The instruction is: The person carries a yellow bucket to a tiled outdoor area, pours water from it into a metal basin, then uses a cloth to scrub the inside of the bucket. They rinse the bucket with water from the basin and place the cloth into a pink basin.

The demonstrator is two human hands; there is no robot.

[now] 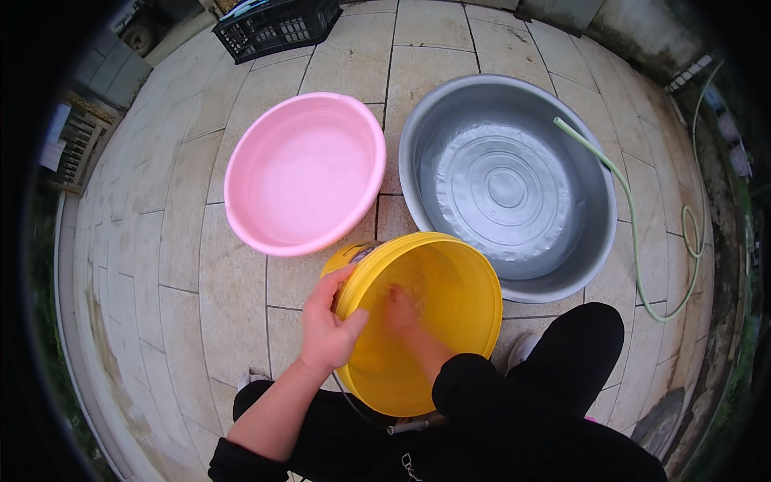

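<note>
A yellow plastic bucket (464, 337) leans towards me between my knees, its mouth facing up at me. My left hand (331, 325) grips its rim on the left, thumb inside and fingers outside. Deep inside the bucket is my right hand (402, 310), near the bottom, where some water seems to lie. Its fingers are blurred, so whether they hold anything is unclear. The bucket's wire handle with a grey grip (408, 427) hangs down on my side. Beyond it stand a pink plastic basin (313, 169) on the left and a large grey basin (506, 187) holding water on the right.
A pale green hose (629, 205) hangs over the grey basin's right rim and coils on the tiled floor (181, 253). At the back stands a black plastic crate (277, 30). A stained wall (644, 36) rises at the far right.
</note>
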